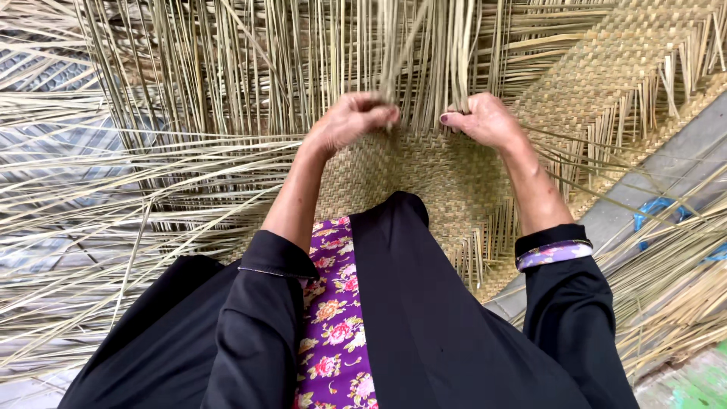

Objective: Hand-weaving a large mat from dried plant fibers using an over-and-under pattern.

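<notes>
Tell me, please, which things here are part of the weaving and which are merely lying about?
In use: left hand and right hand gripping loose reed strips; woven mat.
Lying about: blue scrap; grey floor; stray strips at right.

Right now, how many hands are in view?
2. The left hand and the right hand both grip loose straw strips at the woven mat's unfinished edge. No others show.

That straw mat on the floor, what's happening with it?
A person is working on a woven straw mat from above. The left hand and the right hand each pinch loose straw strips at the edge of the finished weave. Unwoven strips fan out ahead and to the left.
</notes>
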